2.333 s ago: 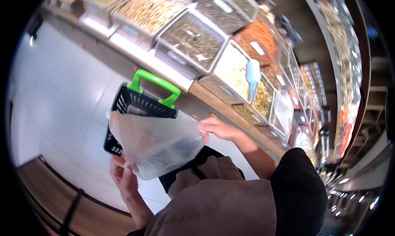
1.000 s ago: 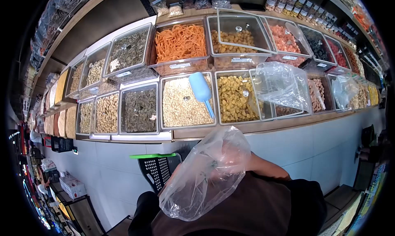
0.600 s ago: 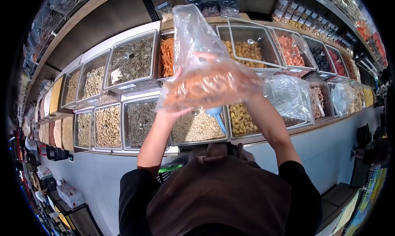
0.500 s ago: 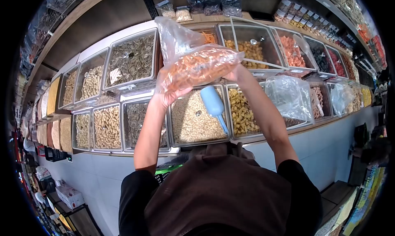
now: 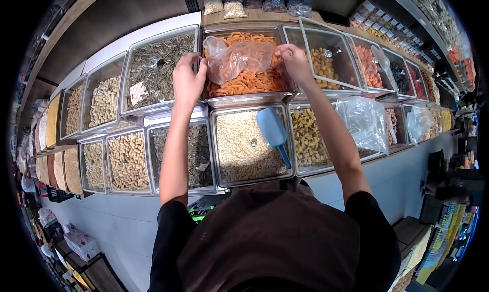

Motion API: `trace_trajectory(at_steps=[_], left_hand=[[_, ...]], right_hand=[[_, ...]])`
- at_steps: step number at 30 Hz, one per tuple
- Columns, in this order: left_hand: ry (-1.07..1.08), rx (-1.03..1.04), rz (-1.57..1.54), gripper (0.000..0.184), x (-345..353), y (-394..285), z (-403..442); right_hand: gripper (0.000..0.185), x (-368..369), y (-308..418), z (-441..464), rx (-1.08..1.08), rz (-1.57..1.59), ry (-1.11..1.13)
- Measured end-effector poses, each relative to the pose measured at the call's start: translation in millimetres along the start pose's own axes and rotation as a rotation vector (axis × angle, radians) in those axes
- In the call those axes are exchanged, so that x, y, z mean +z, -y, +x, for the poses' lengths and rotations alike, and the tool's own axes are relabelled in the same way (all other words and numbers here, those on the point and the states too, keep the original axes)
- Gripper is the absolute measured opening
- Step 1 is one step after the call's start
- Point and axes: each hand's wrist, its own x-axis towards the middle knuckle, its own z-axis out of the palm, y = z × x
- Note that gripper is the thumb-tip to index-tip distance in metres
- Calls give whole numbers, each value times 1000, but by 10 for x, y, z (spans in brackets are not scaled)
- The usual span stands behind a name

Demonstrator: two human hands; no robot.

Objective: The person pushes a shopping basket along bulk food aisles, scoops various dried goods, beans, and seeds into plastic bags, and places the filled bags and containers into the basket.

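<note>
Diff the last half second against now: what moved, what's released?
The clear crinkled plastic bag moved forward and down onto the orange shredded strips in the transparent rectangular bin. The left hand and right hand spread to its two sides; the left looks to have let go, the right's contact is unclear. Unchanged: the blue plastic scoop, resting over the pale kernels.

Part of the orange strips [image 5: 252, 86] is covered by the bag [image 5: 242, 58]; whether strips are contained in it cannot be determined. Whether it is touched by the right hand [image 5: 293, 60] is unclear. The basket [image 5: 204, 205] is mostly concealed by the apron [image 5: 270, 241]. The rear pouches [image 5: 300, 2] are cut off at the top edge. Text on the jars [image 5: 372, 19] is too small to be read.
</note>
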Motion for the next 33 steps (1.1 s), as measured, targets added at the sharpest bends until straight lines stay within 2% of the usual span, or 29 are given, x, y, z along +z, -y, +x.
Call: trace_trajectory(at_steps=[1, 2, 4, 8, 10, 11, 13, 17, 18, 22, 24, 29, 31, 33], left_hand=[[18, 103, 139, 29, 55, 73, 106], [18, 100, 135, 29, 170, 195, 163], [47, 162, 280, 30, 387, 399, 202], [159, 73, 284, 23, 414, 477, 255], [166, 68, 346, 23, 391, 426, 249], [173, 66, 400, 23, 388, 397, 240], [192, 53, 412, 19, 404, 407, 240], [114, 78, 291, 15, 435, 506, 253], [84, 84, 229, 14, 432, 515, 254], [11, 90, 79, 14, 387, 523, 282], [26, 63, 32, 14, 355, 538, 280], [35, 87, 39, 11, 323, 504, 238], [36, 43, 20, 12, 307, 494, 231], [46, 2, 5, 13, 328, 539, 228]], right_hand=[[22, 18, -47, 160, -30, -43, -33], [22, 36, -142, 328, -29, -47, -33], [26, 85, -298, 561, -50, -267, -84], [32, 225, -437, 732, 78, -496, -126], [35, 305, -598, 842, -175, -813, -193], [35, 291, -676, 871, -169, -809, -193], [35, 270, -649, 853, 85, -571, 17], [36, 143, -553, 529, 110, -441, 185], [41, 154, -552, 458, 12, -454, 195], [40, 118, -251, 90, -26, -564, 113], [40, 61, -21, -4, 269, -544, 201], [34, 54, -152, -82, 135, -773, 268], [29, 55, -311, -97, -32, -897, 141], [25, 26, -350, -121, -86, -885, 133]])
